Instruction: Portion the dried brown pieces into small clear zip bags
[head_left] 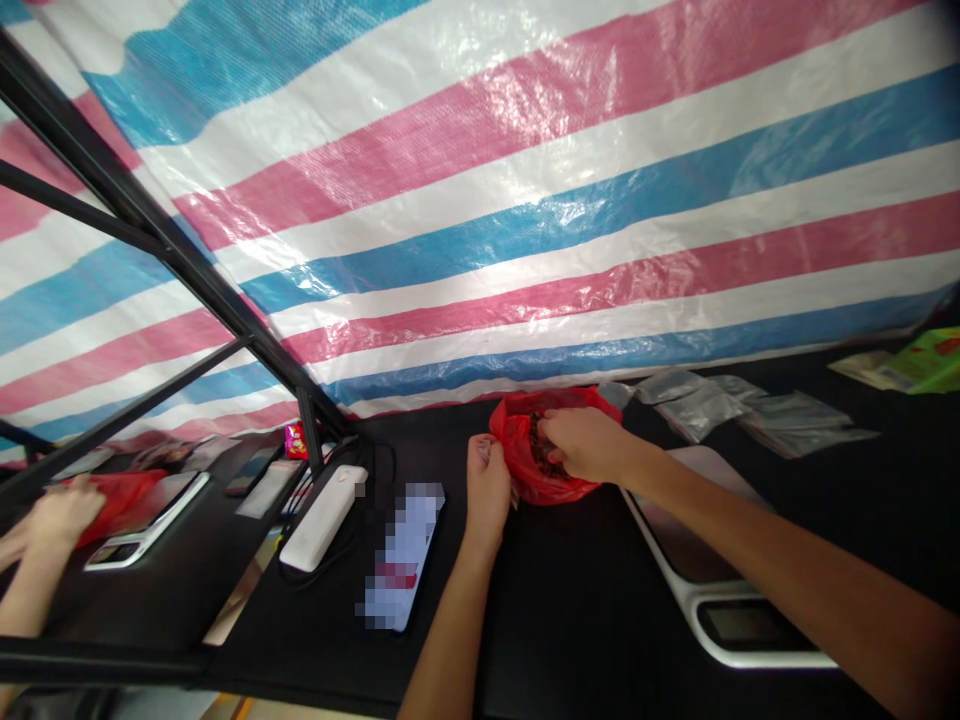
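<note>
A red plastic bag [555, 490], its mouth open, is found on the black tabletop [570, 610], toward the striped sheet [525, 180] hung behind. Small dark brown pieces [541, 450] are seen inside it; their kind cannot be determined.

The right hand [589, 440] is lowered into the bag's mouth from the right. Its fingers are bunched and bent down against the pieces; the tips are hidden, so whether any are gripped cannot be told. The left hand [489, 470] is placed at the bag's left edge, fingers curled inward. A glint of clear material is noted at these fingers, but a firm hold cannot be confirmed.

To the right, a white-framed digital scale [720, 655] is partly covered from view by the right forearm. Clear plastic bags [701, 410] are laid flat behind it, and a green packet [930, 360] is noted at the far right.

Left of the hands, a smartphone [405, 560], its screen pixelated, is laid beside a white oblong device [322, 520] with a black cable [394, 470]. Beyond a black metal frame [225, 305], a co-worker's hand [67, 510] is observed at a second red bag [131, 500], near another scale [146, 540].
</note>
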